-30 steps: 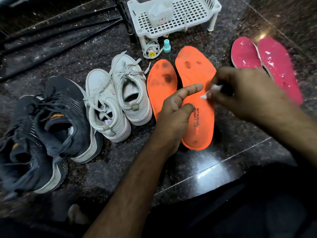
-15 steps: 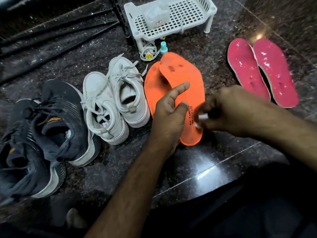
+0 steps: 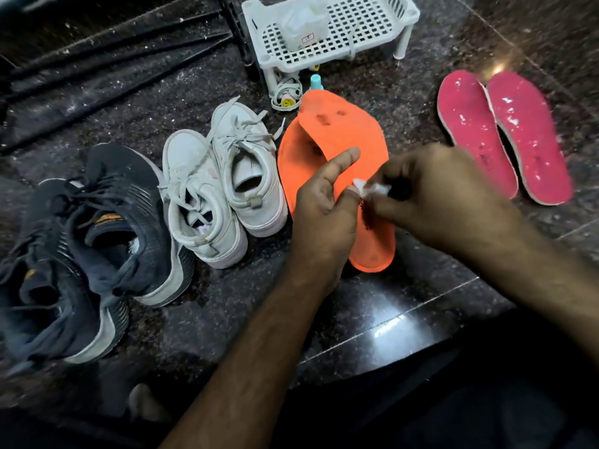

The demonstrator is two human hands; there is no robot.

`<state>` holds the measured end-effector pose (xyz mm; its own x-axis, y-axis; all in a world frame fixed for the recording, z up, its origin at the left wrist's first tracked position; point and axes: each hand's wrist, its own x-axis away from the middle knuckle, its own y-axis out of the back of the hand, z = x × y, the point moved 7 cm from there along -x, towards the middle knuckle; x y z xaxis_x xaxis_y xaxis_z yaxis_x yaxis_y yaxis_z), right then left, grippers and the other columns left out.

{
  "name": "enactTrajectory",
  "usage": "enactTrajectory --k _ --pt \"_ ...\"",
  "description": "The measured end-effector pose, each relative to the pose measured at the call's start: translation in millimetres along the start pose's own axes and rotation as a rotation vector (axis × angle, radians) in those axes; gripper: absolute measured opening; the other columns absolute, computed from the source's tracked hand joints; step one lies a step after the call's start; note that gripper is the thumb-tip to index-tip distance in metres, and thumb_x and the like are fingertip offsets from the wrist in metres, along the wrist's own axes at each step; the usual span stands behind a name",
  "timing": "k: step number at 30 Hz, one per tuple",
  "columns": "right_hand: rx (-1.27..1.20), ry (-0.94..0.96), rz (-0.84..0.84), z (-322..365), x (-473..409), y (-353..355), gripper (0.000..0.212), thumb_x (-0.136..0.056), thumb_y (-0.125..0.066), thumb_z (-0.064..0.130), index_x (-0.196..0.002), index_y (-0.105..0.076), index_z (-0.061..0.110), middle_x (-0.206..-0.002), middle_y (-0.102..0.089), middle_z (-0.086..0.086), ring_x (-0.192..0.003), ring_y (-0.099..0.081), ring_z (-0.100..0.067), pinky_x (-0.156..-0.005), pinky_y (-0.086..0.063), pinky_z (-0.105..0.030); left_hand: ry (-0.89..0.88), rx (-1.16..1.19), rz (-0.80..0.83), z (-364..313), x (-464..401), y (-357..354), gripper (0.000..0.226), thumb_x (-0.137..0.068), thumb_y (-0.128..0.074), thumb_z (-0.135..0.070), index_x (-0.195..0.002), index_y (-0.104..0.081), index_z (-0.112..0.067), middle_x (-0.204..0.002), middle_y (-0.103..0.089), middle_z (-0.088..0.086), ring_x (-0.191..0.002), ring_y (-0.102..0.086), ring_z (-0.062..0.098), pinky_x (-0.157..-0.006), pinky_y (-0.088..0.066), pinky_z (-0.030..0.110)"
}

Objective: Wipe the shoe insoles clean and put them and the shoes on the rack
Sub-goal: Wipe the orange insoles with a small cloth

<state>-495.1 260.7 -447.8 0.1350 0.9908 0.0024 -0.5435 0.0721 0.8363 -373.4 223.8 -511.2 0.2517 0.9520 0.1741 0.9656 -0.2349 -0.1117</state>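
My left hand (image 3: 324,209) holds the upper orange insole (image 3: 343,137) near the middle of the frame, fingers curled at its near edge with the forefinger laid out along it, while my right hand (image 3: 434,196), coming in from four o'clock, pinches a small white wipe (image 3: 372,188) against the insole's face. The insole lies slanted across its orange twin (image 3: 291,163), whose edge shows at nine o'clock of my left hand. Dark smudges mark the toe end toward twelve o'clock, so the wiping looks barely begun. By its curl the insole seems light, thin and floppy; I judge it best held at the heel or mid-edge, braced flat, as a grip at the tip would let it fold. At nine o'clock of the insoles stand the white sneakers (image 3: 223,192), and farther round, toward eight o'clock, the dark sneakers (image 3: 84,241). At two o'clock the pink insoles (image 3: 502,131) lie side by side, touching, flecked with white. Farthest off, at twelve o'clock, stands the white rack (image 3: 366,27), a pale packet (image 3: 301,24) resting on it and a small teal bottle (image 3: 316,82) just before it.
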Motion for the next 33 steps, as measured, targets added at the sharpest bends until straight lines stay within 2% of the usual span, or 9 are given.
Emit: enactTrajectory --k 3,8,12,16,20,22,24,28,33 --pt "0.012 -0.012 0.152 -6 10 -4 0.014 -0.077 -0.075 0.034 -0.065 -0.069 0.030 -0.062 -0.068 0.008 -0.055 -0.057 0.004 -0.051 -0.035 -0.008 -0.019 -0.016 -0.010 0 0 3 0.051 -0.093 -0.044 0.018 -0.135 -0.058 -0.007 -0.119 -0.071 0.003 -0.094 -0.066 0.011 -0.087 -0.053 0.024" --pt "-0.169 0.000 -0.169 -11 -2 26 0.010 -0.086 -0.072 0.034 -0.086 -0.076 0.025 -0.069 -0.071 0.009 -0.064 -0.063 -0.002 -0.061 -0.050 -0.025 0.004 -0.015 0.008 4 0 -3 0.052 -0.091 -0.047 0.014 -0.135 -0.060 -0.010 -0.134 -0.065 0.008 -0.125 -0.062 0.020 -0.111 -0.045 0.046" --pt "-0.018 0.029 0.055 -4 -4 -10 0.004 -0.081 -0.075 0.028 -0.079 -0.079 0.027 -0.065 -0.070 0.008 -0.061 -0.063 -0.003 -0.060 -0.046 -0.020 0.040 -0.007 -0.062 13 0 7 0.053 -0.090 -0.047 0.017 -0.134 -0.061 -0.009 -0.127 -0.069 0.008 -0.116 -0.066 0.028 -0.108 -0.046 0.050" --pt "0.163 0.042 0.370 -5 14 -24 0.031 -0.078 -0.074 0.031 -0.052 -0.058 0.028 -0.046 -0.054 0.011 -0.046 -0.051 0.002 -0.048 -0.033 -0.012 0.025 -0.030 -0.079 5 -4 12 0.054 -0.089 -0.047 0.011 -0.134 -0.062 -0.014 -0.127 -0.069 0.005 -0.115 -0.066 0.023 -0.108 -0.047 0.051" --pt "-0.245 -0.069 -0.144 -21 -1 30 0.018 -0.084 -0.068 0.037 -0.076 -0.068 0.021 -0.053 -0.059 0.015 -0.046 -0.049 0.001 -0.047 -0.034 -0.015 -0.022 -0.070 -0.016 0 -3 7 0.062 -0.085 -0.041 0.020 -0.136 -0.059 -0.008 -0.133 -0.065 0.004 -0.112 -0.065 0.005 -0.102 -0.050 0.028" --pt "-0.257 -0.009 -0.219 -15 -9 32 0.013 -0.087 -0.070 0.034 -0.084 -0.069 0.022 -0.062 -0.064 0.013 -0.052 -0.054 0.001 -0.052 -0.040 -0.017 -0.051 -0.061 0.042 -4 2 0 0.069 -0.082 -0.040 0.023 -0.142 -0.053 -0.010 -0.141 -0.060 0.002 -0.121 -0.060 0.004 -0.108 -0.046 0.030" --pt "-0.108 0.052 -0.025 -10 -12 6 0.010 -0.085 -0.070 0.035 -0.080 -0.067 0.026 -0.067 -0.065 0.010 -0.060 -0.059 -0.003 -0.058 -0.044 -0.021 -0.059 -0.032 0.067 -3 3 -4 0.075 -0.079 -0.039 0.025 -0.145 -0.049 -0.010 -0.144 -0.057 0.001 -0.126 -0.057 0.002 -0.110 -0.044 0.030" --pt "0.117 0.037 0.486 -17 5 -27 0.022 -0.076 -0.076 0.038 -0.058 -0.064 0.033 -0.057 -0.063 0.010 -0.053 -0.056 -0.001 -0.055 -0.042 -0.018 -0.029 -0.039 0.045 -1 3 1 0.084 -0.076 -0.036 0.027 -0.148 -0.045 -0.014 -0.136 -0.059 -0.015 -0.096 -0.062 -0.010 -0.077 -0.051 0.017" --pt "-0.018 -0.160 0.003 -42 -11 21 0.026 -0.084 -0.071 0.037 -0.066 -0.062 0.021 -0.055 -0.058 0.005 -0.051 -0.049 -0.003 -0.050 -0.036 -0.026 -0.019 -0.017 0.078 2 0 2 0.091 -0.069 -0.044 0.018 -0.151 -0.039 -0.021 -0.150 -0.050 -0.003 -0.122 -0.060 0.010 -0.097 -0.051 0.035"
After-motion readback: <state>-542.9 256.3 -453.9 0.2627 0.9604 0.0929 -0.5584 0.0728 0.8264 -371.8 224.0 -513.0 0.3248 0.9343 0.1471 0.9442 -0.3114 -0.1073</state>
